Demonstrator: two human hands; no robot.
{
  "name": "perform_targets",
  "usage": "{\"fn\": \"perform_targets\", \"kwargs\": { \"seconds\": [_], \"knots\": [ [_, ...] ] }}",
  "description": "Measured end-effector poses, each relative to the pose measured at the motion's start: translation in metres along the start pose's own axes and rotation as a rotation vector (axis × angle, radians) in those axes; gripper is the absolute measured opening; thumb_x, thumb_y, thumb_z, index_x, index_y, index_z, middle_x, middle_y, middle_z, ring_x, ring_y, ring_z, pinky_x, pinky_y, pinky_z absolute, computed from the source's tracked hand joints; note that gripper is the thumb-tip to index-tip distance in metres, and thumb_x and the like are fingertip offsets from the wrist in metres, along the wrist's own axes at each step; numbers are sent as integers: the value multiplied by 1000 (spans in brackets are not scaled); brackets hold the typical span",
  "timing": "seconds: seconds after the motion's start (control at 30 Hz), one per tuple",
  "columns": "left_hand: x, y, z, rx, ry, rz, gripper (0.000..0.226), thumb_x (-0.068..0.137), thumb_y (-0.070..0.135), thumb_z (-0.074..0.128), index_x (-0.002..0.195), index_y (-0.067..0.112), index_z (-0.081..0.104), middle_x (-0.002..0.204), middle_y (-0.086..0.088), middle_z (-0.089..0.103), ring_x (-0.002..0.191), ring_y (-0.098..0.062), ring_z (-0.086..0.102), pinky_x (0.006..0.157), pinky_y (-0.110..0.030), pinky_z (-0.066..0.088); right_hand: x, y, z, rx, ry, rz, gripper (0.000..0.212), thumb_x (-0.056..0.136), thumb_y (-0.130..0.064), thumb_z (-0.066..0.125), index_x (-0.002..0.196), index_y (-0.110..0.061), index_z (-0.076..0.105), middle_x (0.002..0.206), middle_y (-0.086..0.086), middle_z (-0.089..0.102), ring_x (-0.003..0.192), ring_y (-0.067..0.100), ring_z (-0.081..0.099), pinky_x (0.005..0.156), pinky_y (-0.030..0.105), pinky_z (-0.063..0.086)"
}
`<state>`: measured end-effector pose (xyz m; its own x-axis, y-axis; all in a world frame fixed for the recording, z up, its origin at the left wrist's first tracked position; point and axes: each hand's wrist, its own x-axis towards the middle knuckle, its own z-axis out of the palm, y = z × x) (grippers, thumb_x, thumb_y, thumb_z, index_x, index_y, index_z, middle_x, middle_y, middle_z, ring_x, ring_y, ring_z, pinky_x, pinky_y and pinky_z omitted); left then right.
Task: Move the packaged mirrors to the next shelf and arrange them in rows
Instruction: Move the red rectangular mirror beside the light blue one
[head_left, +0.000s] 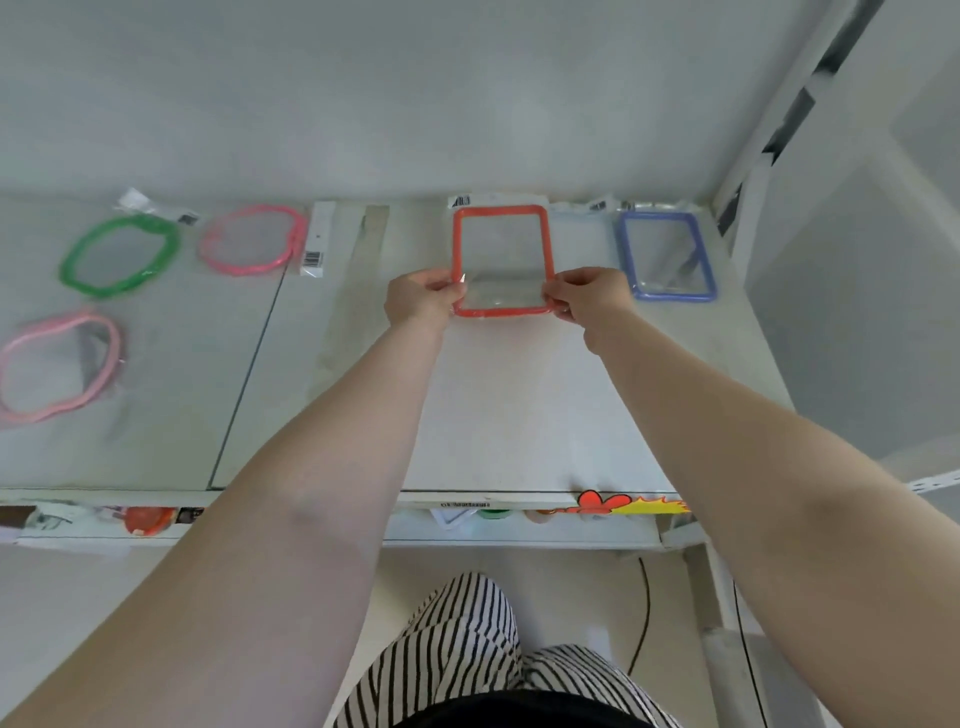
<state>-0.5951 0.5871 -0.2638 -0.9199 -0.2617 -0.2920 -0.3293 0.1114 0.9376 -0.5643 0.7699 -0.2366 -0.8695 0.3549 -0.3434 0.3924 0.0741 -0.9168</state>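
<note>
An orange-framed rectangular mirror (501, 228) in clear packaging lies at the back of the right white shelf (519, 405). My left hand (423, 299) pinches its lower left corner and my right hand (589, 296) pinches its lower right corner. Beside it to the right lies a blue-framed rectangular mirror (666, 255). On the left shelf (156, 415) lie a green wavy-framed mirror (119, 255), a bright pink one (253, 239) and a pale pink one (58, 364), all packaged.
A narrow white boxed item with a barcode (317, 239) lies near the seam between the two shelves. The back wall is close behind the mirrors. A white upright (748, 208) bounds the right side. A lower shelf (519, 530) holds small goods; a flower sticker (597, 503) marks the front edge.
</note>
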Motion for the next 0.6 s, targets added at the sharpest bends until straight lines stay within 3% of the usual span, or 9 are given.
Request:
{"fn": "perform_targets", "kwargs": {
  "seconds": [0.13,0.2,0.3,0.37,0.43,0.6],
  "knots": [
    [24,-12,0,-42,5,29,28,71,7,76,99,10,74,80,-6,72,75,-20,65,90,-42,57,17,9,14,-55,29,-57,21,79,-3,73,63,-15,65,66,8,67,62,20,60,74,32,58],
    [34,-15,2,-57,31,58,26,71,6,76,97,9,74,91,-12,75,75,-19,65,88,-42,57,24,9,21,-64,36,-80,22,80,-5,72,64,-17,64,62,4,65,58,17,58,69,28,56],
    [47,-18,6,-78,67,85,25,73,2,74,98,6,74,98,-16,74,75,-20,66,88,-38,57,39,12,31,-54,45,-99,21,81,-6,72,64,-16,65,62,5,65,57,18,57,75,34,57],
    [54,-20,7,-91,67,101,26,74,0,73,99,5,73,95,-15,74,66,-16,66,85,-34,57,47,16,36,-53,48,-105,22,81,-5,72,63,-16,65,62,6,65,56,19,56,78,36,57],
    [62,-23,8,-106,65,113,28,75,-1,72,102,3,72,91,-10,71,51,-1,61,75,-25,54,55,20,42,-51,59,-108,22,81,-6,72,64,-17,65,63,7,66,60,20,58,79,37,57],
    [78,-37,6,-165,28,118,28,76,-4,70,104,0,71,74,-3,69,47,-1,58,65,-19,50,69,26,57,-100,124,-120,23,79,-10,73,60,-21,65,64,4,69,62,20,61,75,38,58]
  ]
}}
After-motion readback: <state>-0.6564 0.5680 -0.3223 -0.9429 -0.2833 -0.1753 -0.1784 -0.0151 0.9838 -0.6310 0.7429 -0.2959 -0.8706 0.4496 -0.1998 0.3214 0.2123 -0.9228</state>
